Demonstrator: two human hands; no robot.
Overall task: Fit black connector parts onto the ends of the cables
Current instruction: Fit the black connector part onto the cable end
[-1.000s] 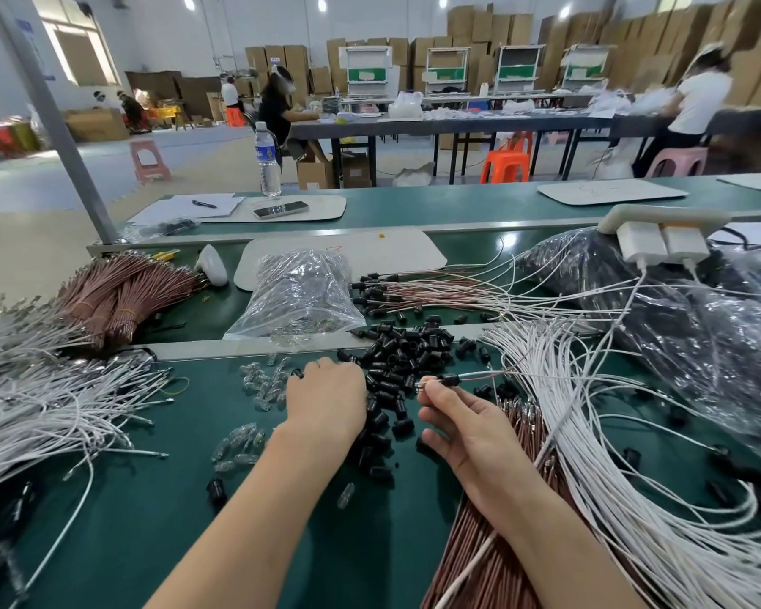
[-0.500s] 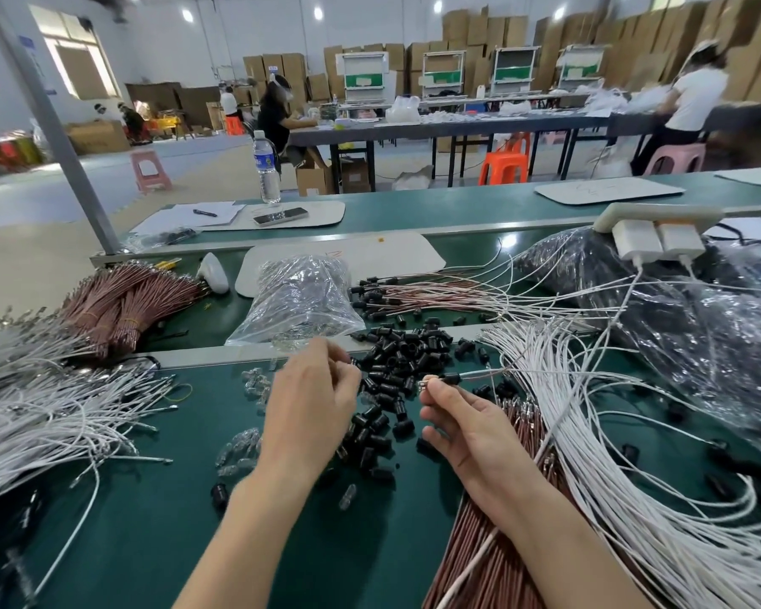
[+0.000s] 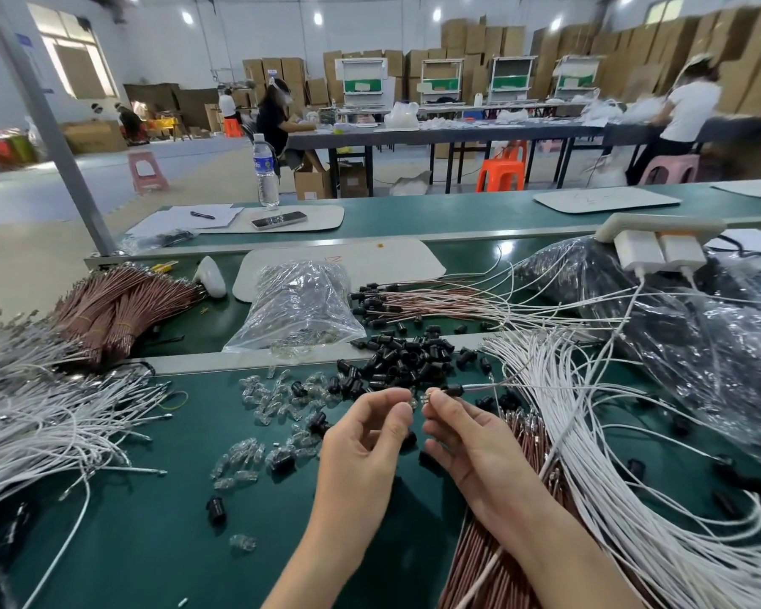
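Note:
My right hand pinches the metal end of a white cable that carries a black connector part just behind the fingertips. My left hand is raised beside it and pinches a small clear piece between thumb and forefinger, a finger's width from the cable end. A pile of loose black connector parts lies just beyond both hands on the green table.
Several small clear bulbs are scattered to the left of my hands. White cables fan out on the right over brown cables. More white cables lie at left. A clear bag stands behind the pile.
My left hand has lifted off the table from the scattered parts and come up beside my right hand, now pinching a small clear piece. The right hand has kept hold of the cable end.

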